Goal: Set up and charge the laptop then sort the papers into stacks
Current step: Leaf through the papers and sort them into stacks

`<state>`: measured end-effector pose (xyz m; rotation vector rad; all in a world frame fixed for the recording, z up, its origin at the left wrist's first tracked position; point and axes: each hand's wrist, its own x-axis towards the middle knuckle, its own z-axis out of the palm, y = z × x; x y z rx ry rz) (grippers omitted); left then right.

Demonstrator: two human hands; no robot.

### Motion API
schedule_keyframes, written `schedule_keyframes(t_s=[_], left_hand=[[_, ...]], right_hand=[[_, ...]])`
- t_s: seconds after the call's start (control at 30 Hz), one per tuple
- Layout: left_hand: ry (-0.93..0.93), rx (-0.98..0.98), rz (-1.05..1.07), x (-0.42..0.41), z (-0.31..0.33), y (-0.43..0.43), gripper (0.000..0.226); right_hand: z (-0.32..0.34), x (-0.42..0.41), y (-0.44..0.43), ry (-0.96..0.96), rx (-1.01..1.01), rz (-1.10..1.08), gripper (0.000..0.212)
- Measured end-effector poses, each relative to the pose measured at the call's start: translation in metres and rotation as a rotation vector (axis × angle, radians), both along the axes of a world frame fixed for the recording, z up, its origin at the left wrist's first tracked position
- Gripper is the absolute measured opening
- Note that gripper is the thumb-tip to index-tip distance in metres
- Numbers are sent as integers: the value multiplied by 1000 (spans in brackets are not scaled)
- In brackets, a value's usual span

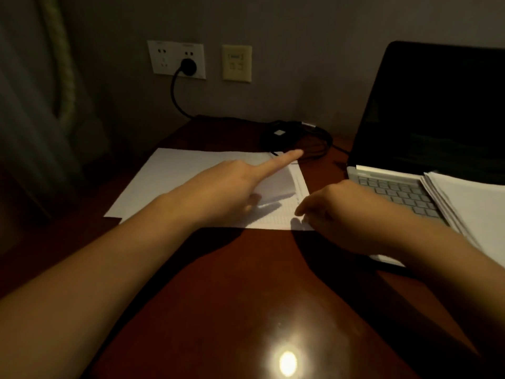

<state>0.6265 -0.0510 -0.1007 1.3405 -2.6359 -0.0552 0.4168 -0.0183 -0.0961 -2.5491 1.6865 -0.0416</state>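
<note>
On the desk (pixel 246 283), left of centre, white sheets (pixel 177 176) lie flat and overlapping. The uppermost, a printed sheet (pixel 273 217), sits a little askew.

Left hand (pixel 235 184): over the sheets, index finger straight and pointing toward their far right corner, thumb out. The other fingers are tucked out of my sight. I see nothing held. I cannot tell whether the fingertip touches paper.

Right hand (pixel 328 212): at the near right corner of the printed sheet, fingers curled, pinching that corner. The corner looks slightly lifted.

Laptop (pixel 426 113): open on the right side of the desk, screen dark. A paper stack (pixel 470 203) lies across the right part of its keyboard.

Charging side: black plug (pixel 188 67) seated in the wall socket (pixel 176 60). Its cable drops to a loose cable coil (pixel 297 138) on the far desk between sheets and laptop. One strand runs toward the laptop's left edge; I cannot see whether it is connected.

Also noted: a beige switch plate (pixel 236 63) right of the socket, a curtain (pixel 32 105) at far left, and a lamp glare (pixel 287 362) on the near desk.
</note>
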Motion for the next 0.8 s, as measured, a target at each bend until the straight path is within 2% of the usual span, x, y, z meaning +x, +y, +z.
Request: schedule_keyframes(t_s=[0.07, 0.1, 0.23, 0.37, 0.5, 0.8], left_hand=[[20, -12, -66, -7, 0, 3, 93], [7, -28, -106, -10, 0, 4, 87], [-136, -49, -243, -7, -4, 7, 35], [-134, -56, -218, -9, -15, 3, 52], [-121, -79, -202, -13, -14, 4, 45], [-64, 27, -167, -8, -9, 5, 50]], right_hand=[[1, -6, 17, -20, 7, 33, 28], [0, -8, 24, -28, 4, 40, 30], [-11, -19, 35, -14, -108, -4, 32], [-20, -23, 37, -23, -146, 2, 35], [-21, -19, 40, -33, -156, 1, 45], [-24, -18, 40, -36, -131, 14, 44]])
